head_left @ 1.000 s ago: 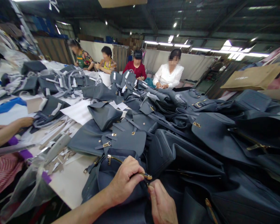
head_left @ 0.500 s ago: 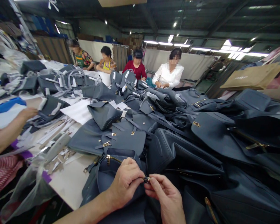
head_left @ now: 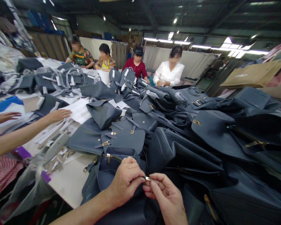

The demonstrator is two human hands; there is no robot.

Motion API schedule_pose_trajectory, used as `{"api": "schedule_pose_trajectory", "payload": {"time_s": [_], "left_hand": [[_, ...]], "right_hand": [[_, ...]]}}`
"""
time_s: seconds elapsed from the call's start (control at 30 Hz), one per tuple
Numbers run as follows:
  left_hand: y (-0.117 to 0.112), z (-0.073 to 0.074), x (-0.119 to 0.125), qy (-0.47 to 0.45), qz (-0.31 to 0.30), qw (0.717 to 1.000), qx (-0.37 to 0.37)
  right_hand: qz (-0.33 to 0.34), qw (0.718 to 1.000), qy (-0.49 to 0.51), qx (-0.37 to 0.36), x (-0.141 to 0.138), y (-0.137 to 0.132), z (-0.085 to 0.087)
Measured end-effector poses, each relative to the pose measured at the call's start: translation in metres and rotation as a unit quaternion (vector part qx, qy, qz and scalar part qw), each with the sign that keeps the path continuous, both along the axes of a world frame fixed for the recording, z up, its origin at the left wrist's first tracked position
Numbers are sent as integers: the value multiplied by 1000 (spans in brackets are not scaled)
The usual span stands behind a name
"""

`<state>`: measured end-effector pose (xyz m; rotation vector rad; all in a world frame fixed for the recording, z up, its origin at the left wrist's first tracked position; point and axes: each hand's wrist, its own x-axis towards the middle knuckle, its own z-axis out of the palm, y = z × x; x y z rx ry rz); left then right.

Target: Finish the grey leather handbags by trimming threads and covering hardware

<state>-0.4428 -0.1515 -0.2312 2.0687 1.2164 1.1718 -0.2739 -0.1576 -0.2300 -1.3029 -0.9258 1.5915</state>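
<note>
Left hand [head_left: 126, 179] is pinching a thin dark strip [head_left: 144, 177] between thumb and forefinger. Right hand [head_left: 168, 193] is pinching a small shiny metal piece [head_left: 147, 178] beside it, the other fingers curling underneath. So both grips are closed, fingertips facing each other, metal showing between them. I'm not able to tell whether the metal is fixed to the strip or loose; too small from here.

Both are sitting above the near dark bag [head_left: 105, 175], which is slumping by the table [head_left: 66, 184] corner. Its gold zip [head_left: 108, 158] is showing just past the left knuckles. I'm guessing the strip belongs to that zip, but the hand is hiding any join.

Handling, my judgement: metal is looking light, hard and slippery, so I'm favouring its flat sides, thumb pad square on. Strip is looking soft and bendy; best hold is close to the metal. Bag is looking floppy and fairly heavy against that strip, so I'm wanting its body supported. Its surface could be scuffing easily.

Further out, a bag with two gold clasps [head_left: 127, 142] is lying behind, and more dark bags [head_left: 184, 147] are piling up to the right. A co-worker's hand [head_left: 59, 115] is hovering near white paper [head_left: 81, 111], well apart from mine. Four people [head_left: 170, 75] are working across the table.
</note>
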Motion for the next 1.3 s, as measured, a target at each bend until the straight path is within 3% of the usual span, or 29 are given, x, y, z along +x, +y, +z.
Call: {"api": "schedule_pose_trajectory", "payload": {"time_s": [0.2, 0.47, 0.6, 0.77, 0.9, 1.13, 1.2, 1.3], "left_hand": [[1, 3, 1, -40, 13, 998, -36], [1, -3, 0, -22, 5, 1000, 3], [0, 0, 0, -37, 20, 999, -16], [0, 1, 1, -87, 35, 993, -70], [0, 2, 0, -100, 30, 991, -82], [1, -1, -1, -101, 25, 990, -98], [2, -2, 0, -106, 35, 988, -108], [5, -3, 3, -115, 56, 983, -128]], "right_hand": [[32, 999, 23, -21, 7, 0, 0], [18, 999, 11, -26, -2, 4, 1], [-3, 1000, 26, -15, -3, 2, -3], [-16, 999, 20, 48, 0, -2, -11], [13, 989, -57, 138, 2, 0, -17], [47, 929, -204, 306, -3, 12, -7], [29, 892, -275, 358, -6, 14, -6], [-47, 806, -382, 450, -15, 14, -10]]}}
